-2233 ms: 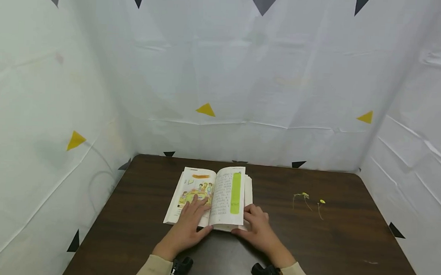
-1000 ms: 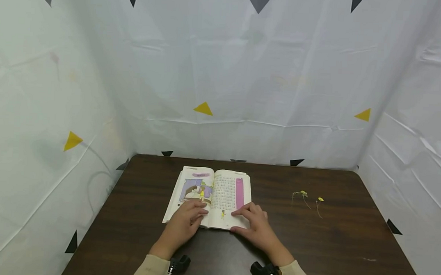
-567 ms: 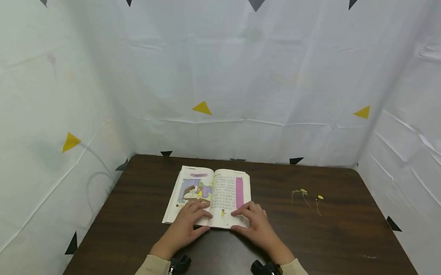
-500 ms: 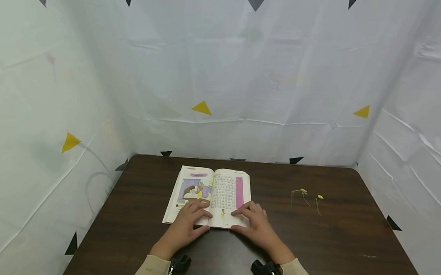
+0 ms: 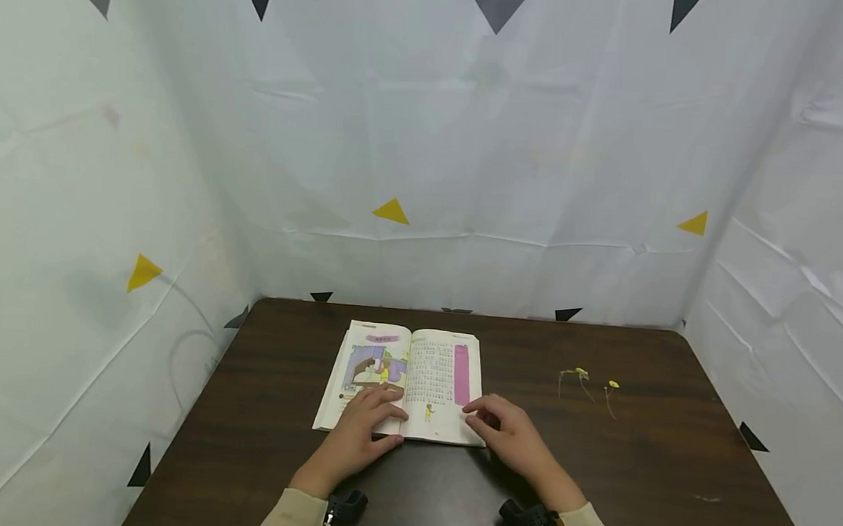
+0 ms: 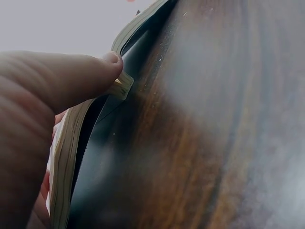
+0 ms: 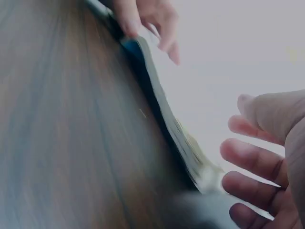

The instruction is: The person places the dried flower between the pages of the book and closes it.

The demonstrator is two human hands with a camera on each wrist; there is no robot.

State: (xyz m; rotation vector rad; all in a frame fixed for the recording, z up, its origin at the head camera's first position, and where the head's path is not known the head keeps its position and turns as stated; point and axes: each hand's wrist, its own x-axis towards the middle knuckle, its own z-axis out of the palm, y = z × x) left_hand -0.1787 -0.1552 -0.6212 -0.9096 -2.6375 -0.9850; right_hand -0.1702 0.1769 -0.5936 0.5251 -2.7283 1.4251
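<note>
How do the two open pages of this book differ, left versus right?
The left page is mostly a large picture; the right page is mostly rows of text with a small figure below. A long pink strip runs down the right page's outer side, while the left page has only a short pink heading. Both are white with colour printing.

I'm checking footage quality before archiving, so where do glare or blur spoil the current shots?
Head view: fairly evenly lit, the book clear in outline but too small to read; left wrist: pale glare hazes the table; right wrist: the book bleaches nearly white, its lower corner blurred, the table smeared.
</note>
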